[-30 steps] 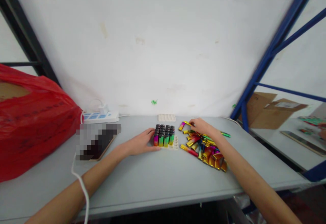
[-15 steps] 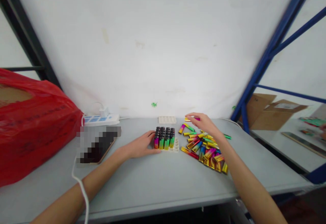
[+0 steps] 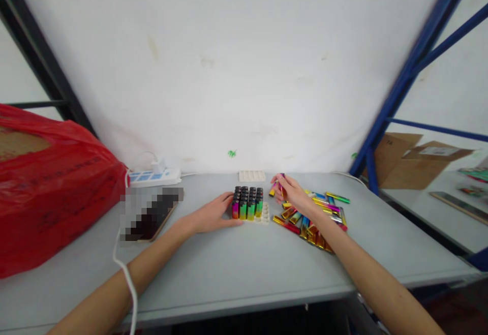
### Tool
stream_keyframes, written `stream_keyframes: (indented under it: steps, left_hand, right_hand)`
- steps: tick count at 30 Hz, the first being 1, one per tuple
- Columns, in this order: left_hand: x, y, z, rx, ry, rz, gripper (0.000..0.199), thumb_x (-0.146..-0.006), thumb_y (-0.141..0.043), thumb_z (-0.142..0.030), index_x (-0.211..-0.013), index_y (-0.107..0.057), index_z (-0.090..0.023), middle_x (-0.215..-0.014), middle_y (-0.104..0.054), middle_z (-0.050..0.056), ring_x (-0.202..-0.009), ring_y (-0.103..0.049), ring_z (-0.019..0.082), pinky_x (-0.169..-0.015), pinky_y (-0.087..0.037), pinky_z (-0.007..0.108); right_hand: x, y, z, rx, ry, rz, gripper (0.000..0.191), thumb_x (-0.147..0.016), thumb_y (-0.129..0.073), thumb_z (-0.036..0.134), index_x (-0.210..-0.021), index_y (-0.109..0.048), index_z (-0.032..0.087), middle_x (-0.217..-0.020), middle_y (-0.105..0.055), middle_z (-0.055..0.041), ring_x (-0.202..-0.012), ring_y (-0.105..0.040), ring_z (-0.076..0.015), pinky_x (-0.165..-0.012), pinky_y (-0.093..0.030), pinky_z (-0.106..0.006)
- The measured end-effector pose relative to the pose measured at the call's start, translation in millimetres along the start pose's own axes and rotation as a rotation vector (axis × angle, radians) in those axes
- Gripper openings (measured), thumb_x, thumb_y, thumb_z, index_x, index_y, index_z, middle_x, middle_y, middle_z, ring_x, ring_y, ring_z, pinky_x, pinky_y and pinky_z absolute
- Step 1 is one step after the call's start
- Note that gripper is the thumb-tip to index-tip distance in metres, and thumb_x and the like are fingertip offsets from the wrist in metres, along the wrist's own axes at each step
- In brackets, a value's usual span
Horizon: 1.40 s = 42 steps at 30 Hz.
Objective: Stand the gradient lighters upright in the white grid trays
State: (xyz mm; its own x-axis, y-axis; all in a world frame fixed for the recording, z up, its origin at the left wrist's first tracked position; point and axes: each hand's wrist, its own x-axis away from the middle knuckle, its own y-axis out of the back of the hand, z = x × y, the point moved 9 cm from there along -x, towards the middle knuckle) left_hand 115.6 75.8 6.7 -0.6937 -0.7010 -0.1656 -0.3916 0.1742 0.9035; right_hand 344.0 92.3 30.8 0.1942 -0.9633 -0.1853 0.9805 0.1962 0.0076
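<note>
A white slotted tray [image 3: 266, 214] stands in the middle of the table, with several upright black-topped lighters [image 3: 247, 205] filling all but its right side. My left hand [image 3: 213, 214] curves around the tray's left edge, thumb at the front and fingers behind. To the right, my right hand [image 3: 293, 192] pinches a shiny purple lighter [image 3: 282, 186], held roughly upright above the table. Below that hand and forearm lies a loose pile of metallic multicoloured lighters [image 3: 293, 227], partly hidden by the arm.
Against the wall sits another white tray [image 3: 252, 176]. On the left are a phone [image 3: 156, 215], a power strip [image 3: 163, 176], a white cable [image 3: 127, 276] and a big red bag [image 3: 64, 192]. A blue metal frame [image 3: 396, 91] and a cardboard box [image 3: 407, 167] stand right.
My right hand has drawn back slightly left from the pile's far end, and the lighter in it has turned from lying flat to upright. My left hand stays at the tray.
</note>
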Motion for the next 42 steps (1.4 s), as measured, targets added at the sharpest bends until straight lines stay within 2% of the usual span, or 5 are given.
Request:
stream_keyframes:
  steps: [4, 15, 19, 28, 42]
  left_hand:
    - [0, -0.2, -3, 0.052, 0.008, 0.030, 0.086, -0.093, -0.067, -0.071, -0.159, -0.045, -0.021, -0.164, -0.049, 0.014, -0.149, -0.050, 0.035, -0.130, -0.035, 0.045]
    - [0, 1.2, -7, 0.046, 0.036, 0.057, 0.084, -0.093, -0.069, -0.067, -0.158, -0.046, -0.019, -0.165, -0.048, 0.015, -0.152, -0.047, 0.035, -0.131, -0.034, 0.044]
    - [0, 2.1, -8, 0.058, 0.037, 0.059, 0.081, -0.093, -0.069, -0.065, -0.157, -0.047, -0.020, -0.165, -0.048, 0.014, -0.152, -0.047, 0.035, -0.131, -0.033, 0.046]
    - [0, 1.7, -6, 0.067, 0.024, 0.037, 0.080, -0.092, -0.069, -0.069, -0.155, -0.050, -0.022, -0.162, -0.052, 0.013, -0.150, -0.050, 0.036, -0.130, -0.036, 0.046]
    - [0, 3.2, -9, 0.076, 0.017, 0.030, 0.080, -0.091, -0.070, -0.068, -0.154, -0.051, -0.021, -0.159, -0.054, 0.013, -0.147, -0.052, 0.036, -0.129, -0.037, 0.045]
  right_hand:
    - [5, -16, -9, 0.007, -0.123, -0.004, 0.065, -0.082, -0.062, 0.088, -0.077, -0.052, 0.023, -0.057, -0.027, 0.0117, -0.044, -0.018, -0.0066, -0.042, -0.017, -0.020]
    - [10, -10, -17, 0.115, -0.177, -0.172, 0.052, -0.098, -0.042, 0.062, -0.061, -0.040, 0.025, -0.048, -0.026, 0.0082, -0.041, -0.020, -0.0093, -0.040, -0.017, -0.024]
    - [8, -12, -2, 0.252, -0.033, -0.071, 0.068, -0.098, -0.035, 0.081, -0.072, -0.058, 0.022, -0.052, -0.032, 0.0075, -0.044, -0.031, -0.0114, -0.044, -0.025, -0.025]
    - [41, -40, 64, 0.898, 0.465, 0.111, 0.048, -0.105, -0.053, 0.063, -0.088, -0.069, 0.022, -0.090, -0.069, -0.0072, -0.085, -0.064, -0.0215, -0.081, -0.049, -0.033]
    - [47, -44, 46, 0.653, 0.253, 0.258, 0.040, -0.100, -0.063, 0.063, -0.087, -0.063, 0.026, -0.076, -0.080, -0.0028, -0.068, -0.077, -0.0215, -0.067, -0.057, -0.031]
